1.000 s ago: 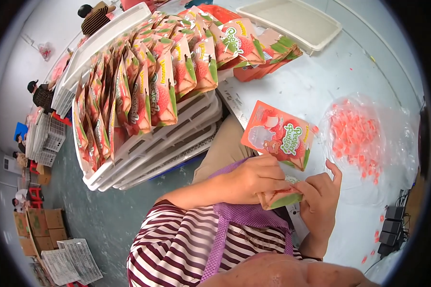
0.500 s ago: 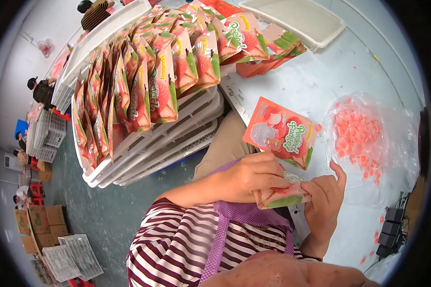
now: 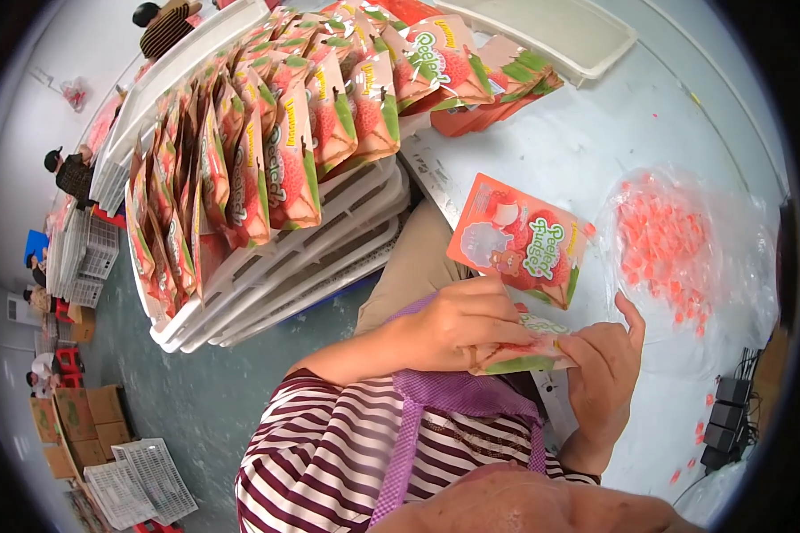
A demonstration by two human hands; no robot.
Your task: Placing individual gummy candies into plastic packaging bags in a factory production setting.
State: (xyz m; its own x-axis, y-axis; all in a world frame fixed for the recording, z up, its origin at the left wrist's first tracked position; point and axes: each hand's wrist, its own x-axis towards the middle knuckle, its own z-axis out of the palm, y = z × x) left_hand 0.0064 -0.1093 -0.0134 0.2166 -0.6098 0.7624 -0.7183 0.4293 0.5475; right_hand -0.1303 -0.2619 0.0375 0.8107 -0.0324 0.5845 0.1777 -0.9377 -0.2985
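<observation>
Close to my body, a pink and green printed pouch (image 3: 524, 358) is gripped at both ends. My left hand (image 3: 471, 324) is closed on its left side, with the fingers curled over the upper part. My right hand (image 3: 603, 366) pinches its right end, the index finger raised. Just beyond my hands a flat red-orange pouch (image 3: 523, 242) lies on the white table, printed with fruit and a small bear. To the right, a clear plastic bag (image 3: 627, 293) holds many small pink-red pieces (image 3: 662, 235). Whether the held pouch's mouth is apart is hidden by my fingers.
At the left, filled pouches (image 3: 295, 164) stand upright in a white crate on a stack of crates (image 3: 320, 266). More pouches (image 3: 516, 75) and a white tray (image 3: 587, 44) lie at the far side. Black power adapters (image 3: 727, 417) sit at the right edge. Other people work far left.
The held pouch has tipped slightly and shifted up a little between my hands. My grip looks the same, and the flat pouch and the bag stay in place.
</observation>
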